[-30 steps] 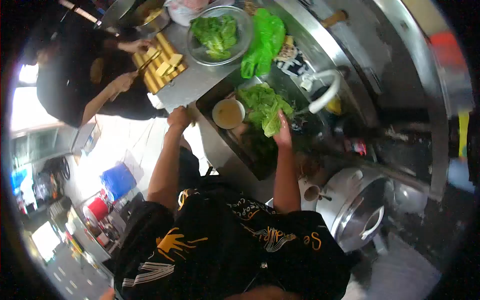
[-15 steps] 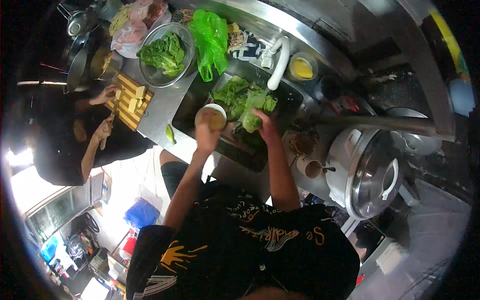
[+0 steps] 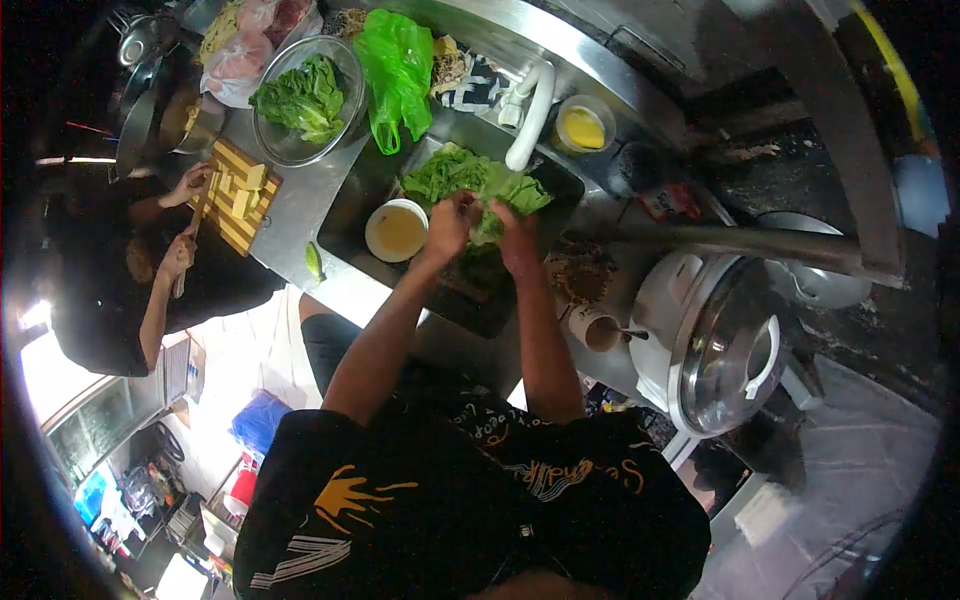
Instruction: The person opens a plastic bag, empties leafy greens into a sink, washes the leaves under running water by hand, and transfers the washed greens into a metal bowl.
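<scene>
Over the sink, my right hand grips a head of leafy lettuce by its base, its leaves pointing toward the faucet. My left hand is beside it with fingers closed at the lettuce base; whatever is between those fingers is too small to name. Loose green leaves lie in the sink behind my hands. A white bowl of cloudy liquid sits in the sink, left of my left hand. On the counter's front edge lies a small green vegetable piece.
A co-worker cuts yellow blocks on a striped board at left. Behind are a colander of lettuce, a green bag and a white faucet. A mug and large lidded pot stand at right.
My left hand has moved from the counter edge, past the bowl, to the lettuce base in my right hand. The view has shifted, and the small green piece now shows on the counter.
</scene>
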The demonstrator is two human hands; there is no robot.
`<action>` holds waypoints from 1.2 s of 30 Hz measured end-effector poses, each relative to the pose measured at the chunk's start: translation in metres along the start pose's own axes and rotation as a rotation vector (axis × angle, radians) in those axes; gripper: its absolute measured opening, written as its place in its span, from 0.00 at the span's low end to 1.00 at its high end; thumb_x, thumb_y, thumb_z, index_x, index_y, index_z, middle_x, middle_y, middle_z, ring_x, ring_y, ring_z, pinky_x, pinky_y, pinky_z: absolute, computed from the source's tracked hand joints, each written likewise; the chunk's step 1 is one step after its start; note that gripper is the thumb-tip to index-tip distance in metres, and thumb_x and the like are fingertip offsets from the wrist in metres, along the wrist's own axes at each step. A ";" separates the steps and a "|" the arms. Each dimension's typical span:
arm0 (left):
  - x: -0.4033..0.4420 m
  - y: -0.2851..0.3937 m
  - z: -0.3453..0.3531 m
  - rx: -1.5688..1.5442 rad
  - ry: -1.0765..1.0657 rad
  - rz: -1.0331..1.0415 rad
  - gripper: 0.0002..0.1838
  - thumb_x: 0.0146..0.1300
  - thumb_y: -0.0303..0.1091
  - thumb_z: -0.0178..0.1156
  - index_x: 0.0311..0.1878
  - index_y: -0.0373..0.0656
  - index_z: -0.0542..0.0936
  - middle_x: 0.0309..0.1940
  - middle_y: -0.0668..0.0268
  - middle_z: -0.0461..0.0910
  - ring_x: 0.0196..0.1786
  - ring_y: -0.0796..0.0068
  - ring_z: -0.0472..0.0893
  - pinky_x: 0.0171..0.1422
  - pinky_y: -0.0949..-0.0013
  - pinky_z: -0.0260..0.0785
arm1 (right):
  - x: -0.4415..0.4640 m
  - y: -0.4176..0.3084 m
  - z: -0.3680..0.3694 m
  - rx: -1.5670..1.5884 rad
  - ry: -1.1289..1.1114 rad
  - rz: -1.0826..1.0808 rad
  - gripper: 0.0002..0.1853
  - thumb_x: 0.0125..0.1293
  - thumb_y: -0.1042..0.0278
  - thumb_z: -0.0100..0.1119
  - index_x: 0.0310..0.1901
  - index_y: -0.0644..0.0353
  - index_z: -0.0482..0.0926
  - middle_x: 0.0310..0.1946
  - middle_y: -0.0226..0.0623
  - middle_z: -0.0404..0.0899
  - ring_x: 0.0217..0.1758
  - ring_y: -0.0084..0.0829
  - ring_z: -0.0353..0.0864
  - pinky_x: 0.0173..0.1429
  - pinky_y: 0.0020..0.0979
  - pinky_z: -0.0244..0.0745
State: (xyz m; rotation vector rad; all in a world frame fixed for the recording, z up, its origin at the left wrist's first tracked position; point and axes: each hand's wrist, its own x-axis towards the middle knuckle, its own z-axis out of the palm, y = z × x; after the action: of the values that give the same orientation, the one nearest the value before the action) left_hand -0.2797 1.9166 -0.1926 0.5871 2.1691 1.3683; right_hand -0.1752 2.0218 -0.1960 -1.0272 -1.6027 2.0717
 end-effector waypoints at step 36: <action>-0.005 -0.019 -0.073 -1.031 0.267 -0.397 0.08 0.73 0.41 0.60 0.47 0.50 0.81 0.42 0.74 0.83 0.41 0.77 0.82 0.46 0.68 0.75 | 0.004 0.010 -0.002 0.598 0.047 0.223 0.23 0.67 0.62 0.62 0.62 0.60 0.72 0.58 0.43 0.74 0.59 0.43 0.77 0.65 0.41 0.73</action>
State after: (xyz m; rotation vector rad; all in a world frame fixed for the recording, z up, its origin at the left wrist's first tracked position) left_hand -0.3229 1.8547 -0.1824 -0.4092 1.3169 2.0933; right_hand -0.1750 2.0224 -0.2067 -1.0435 -0.7754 2.4242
